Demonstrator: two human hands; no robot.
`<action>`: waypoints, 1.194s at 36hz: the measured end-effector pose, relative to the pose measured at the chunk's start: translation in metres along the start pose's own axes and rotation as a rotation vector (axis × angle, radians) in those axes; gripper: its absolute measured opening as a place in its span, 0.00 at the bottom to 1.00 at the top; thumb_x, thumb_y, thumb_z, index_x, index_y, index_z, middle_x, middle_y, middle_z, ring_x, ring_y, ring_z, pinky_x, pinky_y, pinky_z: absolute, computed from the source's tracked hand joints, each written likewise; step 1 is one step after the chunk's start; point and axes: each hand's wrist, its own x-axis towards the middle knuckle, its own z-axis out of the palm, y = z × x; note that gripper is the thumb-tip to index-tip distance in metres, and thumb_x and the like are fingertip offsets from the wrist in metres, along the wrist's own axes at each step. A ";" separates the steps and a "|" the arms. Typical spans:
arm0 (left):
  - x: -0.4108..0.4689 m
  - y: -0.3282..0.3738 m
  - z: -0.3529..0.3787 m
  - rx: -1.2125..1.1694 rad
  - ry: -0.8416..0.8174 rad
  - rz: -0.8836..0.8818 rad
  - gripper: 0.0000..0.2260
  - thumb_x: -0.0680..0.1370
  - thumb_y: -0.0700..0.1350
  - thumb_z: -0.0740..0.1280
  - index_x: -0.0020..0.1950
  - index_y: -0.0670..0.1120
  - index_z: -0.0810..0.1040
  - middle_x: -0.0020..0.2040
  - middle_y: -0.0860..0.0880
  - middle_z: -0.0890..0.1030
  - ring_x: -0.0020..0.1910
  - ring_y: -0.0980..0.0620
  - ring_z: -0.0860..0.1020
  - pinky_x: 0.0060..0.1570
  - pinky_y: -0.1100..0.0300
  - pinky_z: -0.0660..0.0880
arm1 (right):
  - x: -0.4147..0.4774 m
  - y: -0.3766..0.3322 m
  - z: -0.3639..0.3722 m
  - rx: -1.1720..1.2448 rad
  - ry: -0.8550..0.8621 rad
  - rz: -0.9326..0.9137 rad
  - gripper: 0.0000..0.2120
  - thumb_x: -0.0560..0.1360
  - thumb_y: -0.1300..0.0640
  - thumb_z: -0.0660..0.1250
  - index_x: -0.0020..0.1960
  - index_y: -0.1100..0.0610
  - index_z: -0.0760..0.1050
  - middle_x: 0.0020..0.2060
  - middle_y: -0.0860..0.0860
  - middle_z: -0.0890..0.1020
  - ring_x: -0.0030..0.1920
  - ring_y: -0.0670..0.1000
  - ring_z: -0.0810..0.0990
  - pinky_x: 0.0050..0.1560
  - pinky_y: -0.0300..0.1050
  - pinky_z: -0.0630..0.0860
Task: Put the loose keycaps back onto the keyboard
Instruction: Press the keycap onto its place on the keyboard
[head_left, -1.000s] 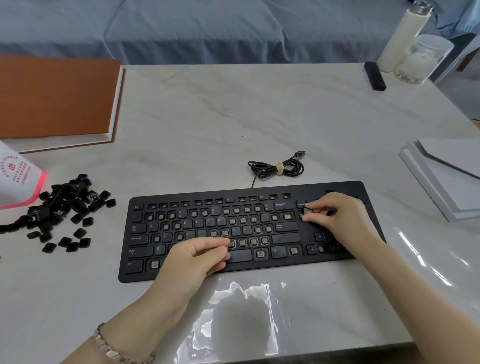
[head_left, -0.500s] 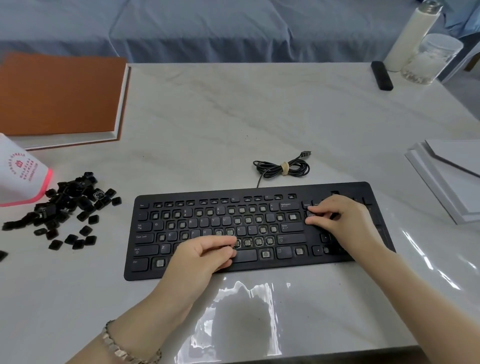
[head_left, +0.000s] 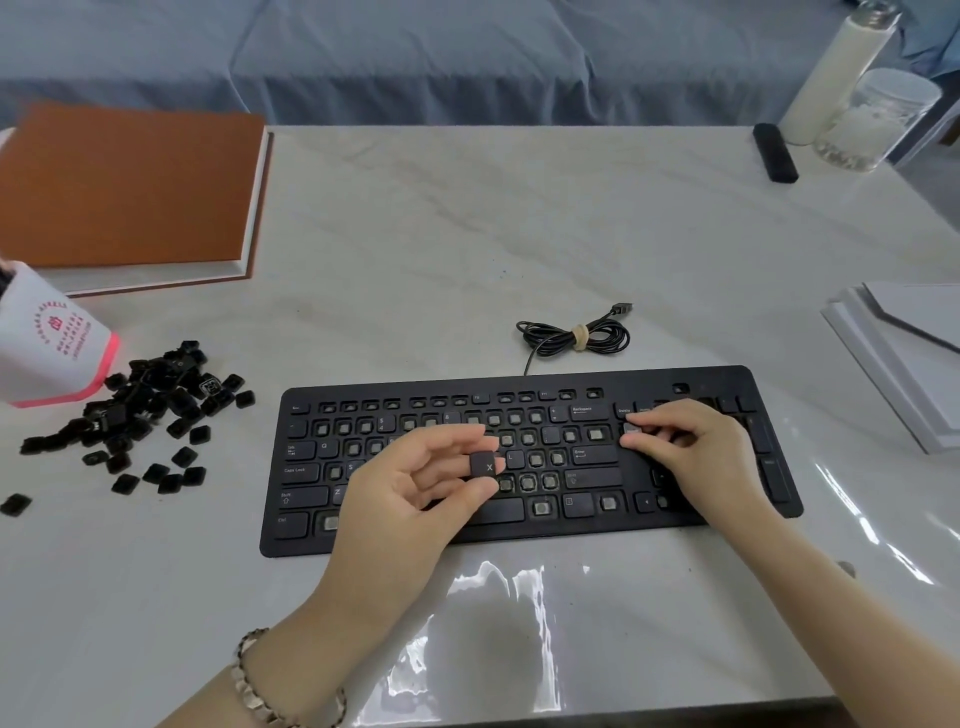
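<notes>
Barely begun: the flat black plastic keyboard (head_left: 571, 530), by the front edge of the pale marbled worktop (head_left: 467, 234), shows mostly bare switches. A heap of black keycaps (head_left: 150, 410) waits near the left edge. The left grip (head_left: 415, 488) pinches a black X keycap (head_left: 484, 462) over the keyboard; whether the curled right grip (head_left: 696, 452) holds anything is unclear.

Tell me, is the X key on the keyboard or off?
Off. The left hand pinches the X keycap between thumb and fingertip over the keyboard, not seated in any slot.
</notes>
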 end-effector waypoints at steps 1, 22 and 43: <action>0.000 0.000 0.000 -0.002 0.003 -0.005 0.18 0.69 0.26 0.69 0.48 0.47 0.80 0.46 0.52 0.85 0.46 0.51 0.83 0.46 0.67 0.76 | 0.000 0.000 0.000 0.004 0.000 0.000 0.14 0.64 0.63 0.76 0.38 0.44 0.79 0.36 0.44 0.80 0.36 0.44 0.75 0.38 0.28 0.69; -0.001 -0.020 -0.012 0.291 -0.001 -0.209 0.09 0.71 0.33 0.71 0.42 0.48 0.83 0.43 0.46 0.83 0.35 0.64 0.76 0.40 0.75 0.71 | -0.022 0.003 0.010 -0.395 0.166 -0.192 0.07 0.70 0.66 0.71 0.48 0.63 0.82 0.40 0.50 0.78 0.41 0.50 0.75 0.45 0.28 0.65; -0.002 -0.028 -0.031 0.344 0.036 -0.216 0.09 0.71 0.34 0.72 0.40 0.49 0.82 0.31 0.55 0.79 0.32 0.63 0.75 0.38 0.75 0.70 | -0.007 -0.002 0.000 -0.489 0.012 -0.334 0.06 0.70 0.66 0.71 0.47 0.59 0.82 0.39 0.49 0.78 0.37 0.48 0.75 0.39 0.41 0.76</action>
